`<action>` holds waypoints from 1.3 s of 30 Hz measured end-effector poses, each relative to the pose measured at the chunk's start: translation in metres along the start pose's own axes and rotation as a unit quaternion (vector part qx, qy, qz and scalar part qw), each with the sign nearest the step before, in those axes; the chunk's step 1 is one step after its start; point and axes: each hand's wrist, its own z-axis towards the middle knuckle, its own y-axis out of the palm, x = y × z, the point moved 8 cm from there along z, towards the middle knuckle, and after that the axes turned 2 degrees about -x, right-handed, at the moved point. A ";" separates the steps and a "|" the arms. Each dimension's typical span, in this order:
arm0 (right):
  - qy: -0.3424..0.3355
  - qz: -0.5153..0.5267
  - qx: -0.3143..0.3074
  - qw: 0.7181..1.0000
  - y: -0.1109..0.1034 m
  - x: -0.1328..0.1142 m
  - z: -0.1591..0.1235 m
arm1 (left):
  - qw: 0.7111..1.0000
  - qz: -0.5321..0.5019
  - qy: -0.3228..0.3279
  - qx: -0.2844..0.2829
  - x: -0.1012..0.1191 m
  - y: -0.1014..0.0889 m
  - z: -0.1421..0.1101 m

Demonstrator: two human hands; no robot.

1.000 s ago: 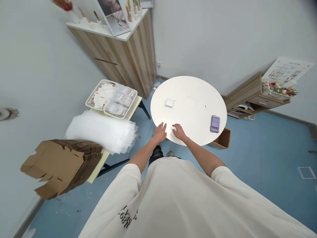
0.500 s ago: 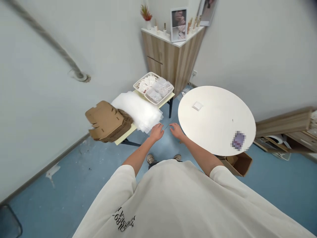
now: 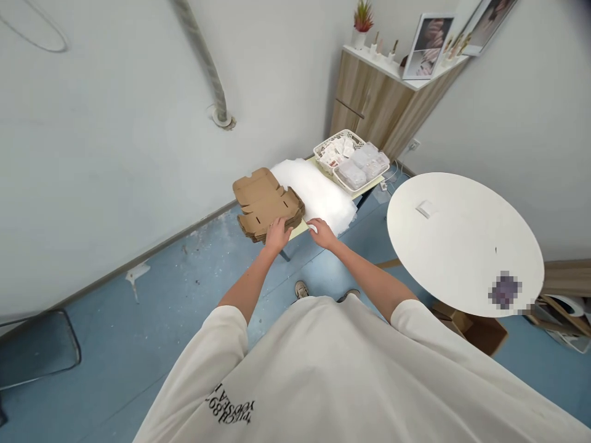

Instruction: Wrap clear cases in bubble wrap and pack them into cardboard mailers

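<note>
The left hand [image 3: 277, 237] curves over the near edge of a stack of flat cardboard box blanks [image 3: 268, 203] at centre frame, its grip unclear; the half-open right hand [image 3: 322, 234] touches the white foam sheets [image 3: 314, 194] just beside it, both piles lying along the surface [image 3: 299, 229] edge, seemingly for easy reach

We look out from one camera worn on the head, facing forward and down over the chest of a loose white cotton T-shirt [image 3: 323, 369], which fills the near foreground. A stack of flat brown cardboard box blanks [image 3: 268, 200] sits just left of centre, a round white tabletop [image 3: 462, 246] lies right, and a wood-veneer corner cabinet [image 3: 369, 104] stands farthest.
</note>
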 end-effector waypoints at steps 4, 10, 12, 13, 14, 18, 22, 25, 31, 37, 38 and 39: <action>-0.030 -0.035 -0.017 0.999 0.017 -0.035 0.029 | 0.998 0.023 -0.059 -0.026 -0.051 -0.013 0.008; -0.049 -0.073 -0.038 0.995 0.032 -0.061 0.054 | 0.993 -0.015 -0.094 -0.074 -0.087 -0.012 0.018; -0.053 -0.084 -0.044 0.994 0.034 -0.065 0.060 | 0.992 -0.024 -0.090 -0.080 -0.089 -0.013 0.020; -0.054 -0.089 -0.046 0.993 0.036 -0.066 0.063 | 0.992 -0.028 -0.089 -0.082 -0.090 -0.013 0.020; -0.055 -0.094 -0.047 0.993 0.037 -0.068 0.066 | 0.992 -0.031 -0.087 -0.085 -0.090 -0.013 0.020; -0.044 -0.110 -0.049 0.992 0.042 -0.070 0.075 | 0.991 -0.033 -0.085 -0.095 -0.091 -0.015 0.021; -0.019 -0.139 -0.052 0.989 0.043 -0.069 0.076 | 0.991 -0.029 -0.087 -0.099 -0.094 -0.016 0.021; -0.024 -0.167 -0.043 0.985 0.042 -0.073 0.078 | 0.993 -0.003 -0.059 -0.098 -0.087 -0.014 0.018; -0.042 -0.199 -0.061 0.977 0.049 -0.080 0.093 | 0.993 0.068 -0.023 -0.096 -0.074 -0.009 0.015; -0.075 -0.190 -0.041 0.978 0.050 -0.083 0.101 | 0.995 0.071 -0.018 -0.064 -0.077 -0.016 0.016; -0.081 -0.194 -0.044 0.977 0.050 -0.084 0.101 | 0.996 0.068 -0.015 -0.063 -0.075 -0.017 0.013; -0.088 -0.200 -0.051 0.974 0.049 -0.085 0.101 | 0.996 0.067 -0.010 -0.062 -0.073 -0.018 0.009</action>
